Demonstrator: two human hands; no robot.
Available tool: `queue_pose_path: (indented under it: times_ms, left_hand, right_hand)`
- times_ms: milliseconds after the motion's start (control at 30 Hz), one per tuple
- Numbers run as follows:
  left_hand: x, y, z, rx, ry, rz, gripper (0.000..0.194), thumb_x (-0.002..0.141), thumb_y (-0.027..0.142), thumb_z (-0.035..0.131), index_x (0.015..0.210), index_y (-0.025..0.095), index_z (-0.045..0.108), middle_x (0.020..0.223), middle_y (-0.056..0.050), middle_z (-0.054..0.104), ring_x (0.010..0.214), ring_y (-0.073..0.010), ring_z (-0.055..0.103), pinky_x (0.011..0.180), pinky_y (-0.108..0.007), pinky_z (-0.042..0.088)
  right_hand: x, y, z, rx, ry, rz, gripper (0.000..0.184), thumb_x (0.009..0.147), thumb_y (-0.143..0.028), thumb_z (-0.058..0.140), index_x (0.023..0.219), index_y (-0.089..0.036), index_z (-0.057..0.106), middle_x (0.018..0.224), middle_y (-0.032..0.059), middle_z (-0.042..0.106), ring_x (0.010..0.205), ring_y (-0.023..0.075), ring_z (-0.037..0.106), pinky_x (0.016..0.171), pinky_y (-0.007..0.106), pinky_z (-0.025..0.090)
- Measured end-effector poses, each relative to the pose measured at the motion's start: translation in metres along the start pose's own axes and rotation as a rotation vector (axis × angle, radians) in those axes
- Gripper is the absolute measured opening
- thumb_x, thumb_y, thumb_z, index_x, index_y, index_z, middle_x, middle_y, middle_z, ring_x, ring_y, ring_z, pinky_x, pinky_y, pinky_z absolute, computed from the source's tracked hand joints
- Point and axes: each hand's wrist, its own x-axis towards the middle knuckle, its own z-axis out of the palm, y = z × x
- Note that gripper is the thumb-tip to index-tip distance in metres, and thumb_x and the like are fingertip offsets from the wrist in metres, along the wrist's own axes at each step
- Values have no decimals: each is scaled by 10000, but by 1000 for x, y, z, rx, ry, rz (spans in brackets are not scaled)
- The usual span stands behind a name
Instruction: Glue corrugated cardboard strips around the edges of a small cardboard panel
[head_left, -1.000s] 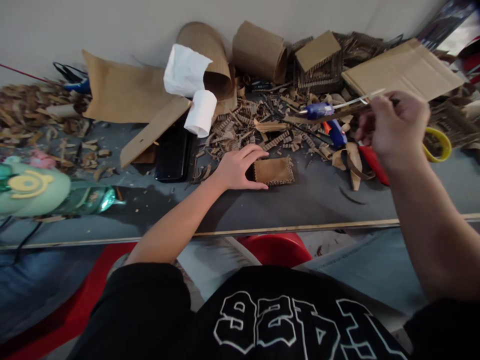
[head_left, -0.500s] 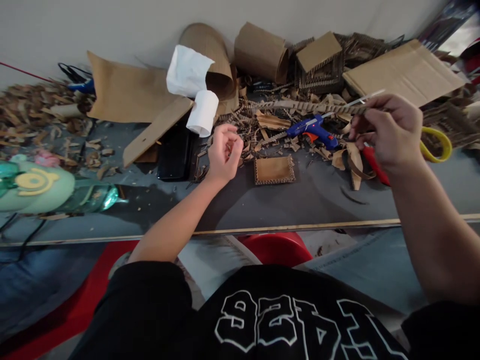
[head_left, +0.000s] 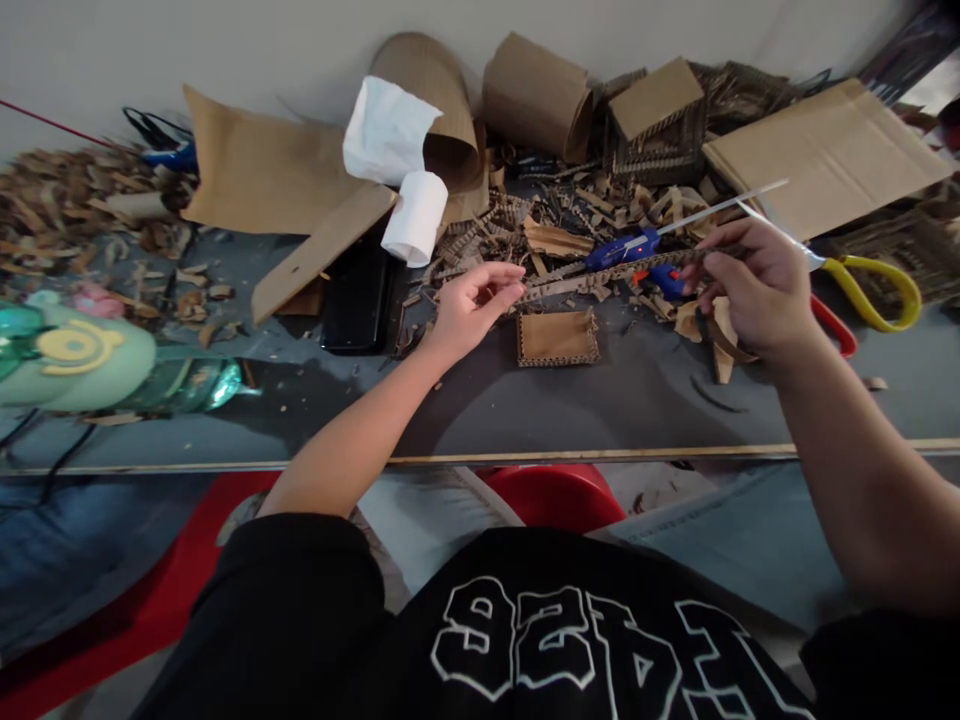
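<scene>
A narrow corrugated cardboard strip (head_left: 581,281) is stretched between my two hands above the table. My left hand (head_left: 474,308) pinches its left end between thumb and fingers. At the other end my right hand (head_left: 757,285) has its fingers closed on the strip. Just below the strip lies a small shallow cardboard box (head_left: 559,338) with corrugated edges. Behind the strip rests a blue glue gun (head_left: 624,250), partly covered by it. Scissors (head_left: 876,292) with yellow and red handles lie beside my right hand, which hides part of them.
Cardboard scraps (head_left: 525,225) lie behind my hands. A white paper roll (head_left: 415,218) and a dark flat object (head_left: 355,305) are left of centre. A green bottle-like object (head_left: 97,355) stands out at far left. Cardboard tubes (head_left: 536,95) line the wall.
My right hand has lowered the strip and brought it nearer. My left hand has moved slightly right and closed on its free left end. More of the scissors now shows.
</scene>
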Motion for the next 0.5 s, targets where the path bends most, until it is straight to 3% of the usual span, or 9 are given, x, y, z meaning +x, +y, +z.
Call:
queue_pose_path:
  times_ms: [100, 233, 333, 433, 500]
  left_hand:
    - [-1, 3, 0, -21, -42, -4, 474, 820, 590, 735, 1087, 199, 726, 910, -44, 755, 731, -108, 681, 607, -207, 513]
    - [-1, 4, 1, 28, 15, -8, 422, 858, 586, 692, 1026, 203, 748, 755, -8, 704, 627, -86, 625, 574, -203, 491]
    - [-1, 4, 3, 69, 59, 49, 414, 859, 591, 686, 998, 207, 754, 711, 2, 677, 581, -75, 582, 541, -197, 468]
    - [-4, 6, 6, 110, 81, 84, 397, 874, 577, 676, 1005, 211, 755, 732, -5, 696, 593, -77, 584, 572, -206, 495]
    - [-6, 8, 10, 130, 91, 91, 390, 881, 568, 672, 1005, 209, 759, 765, -18, 719, 607, -83, 592, 587, -213, 507]
  right_hand:
    - [0, 5, -2, -32, 15, -3, 138, 696, -214, 623, 830, -208, 591, 625, 2, 631, 486, 120, 569, 330, 210, 364]
    - [0, 17, -10, -199, -4, -47, 116, 756, -232, 596, 862, -201, 631, 666, 16, 644, 524, 122, 565, 420, 242, 399]
    - [-4, 17, -12, -586, 77, -322, 205, 762, -253, 643, 957, -202, 683, 928, 98, 732, 806, 216, 670, 728, 395, 535]
    - [-10, 4, 2, -884, 63, -666, 488, 763, -338, 742, 1214, -184, 638, 1301, 175, 656, 1230, 370, 583, 1050, 574, 418]
    - [-11, -6, 21, -930, -44, -753, 576, 820, -407, 729, 1331, -192, 571, 1355, 154, 634, 1262, 375, 567, 1070, 583, 401]
